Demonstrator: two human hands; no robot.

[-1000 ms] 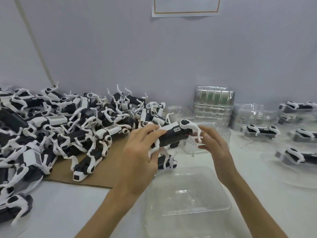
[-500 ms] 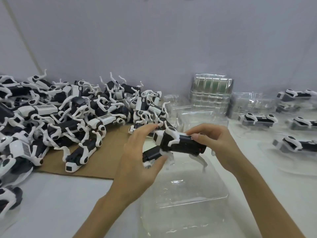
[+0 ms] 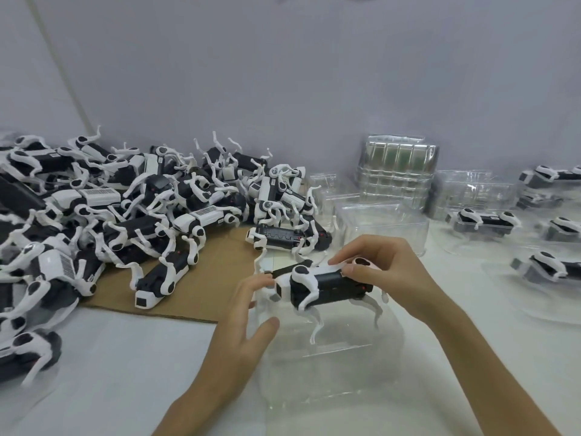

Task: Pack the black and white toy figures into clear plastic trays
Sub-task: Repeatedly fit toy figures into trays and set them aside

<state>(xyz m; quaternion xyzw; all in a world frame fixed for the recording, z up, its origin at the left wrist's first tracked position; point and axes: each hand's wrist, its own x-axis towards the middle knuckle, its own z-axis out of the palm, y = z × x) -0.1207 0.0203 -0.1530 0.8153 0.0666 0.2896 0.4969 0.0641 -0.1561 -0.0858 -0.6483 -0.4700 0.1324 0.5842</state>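
A black and white toy figure (image 3: 320, 283), shaped like a four-legged robot dog, hangs upright just above a clear plastic tray (image 3: 330, 366) near the table's front. My right hand (image 3: 386, 272) grips its back from above. My left hand (image 3: 248, 313) touches its front end with the fingertips, thumb spread by the tray's left wall. Its white legs point down into the tray. A large pile of the same toy figures (image 3: 125, 209) lies on the left.
A brown cardboard sheet (image 3: 217, 278) lies under the pile. Stacked clear trays (image 3: 397, 174) stand at the back, with another clear tray (image 3: 380, 225) in front of them. Several packed trays with figures (image 3: 484, 220) sit on the right. A grey wall runs behind.
The toy figure has turned upright and come down toward the clear tray. My right hand now holds it from above, and my left hand has loosened to a fingertip touch.
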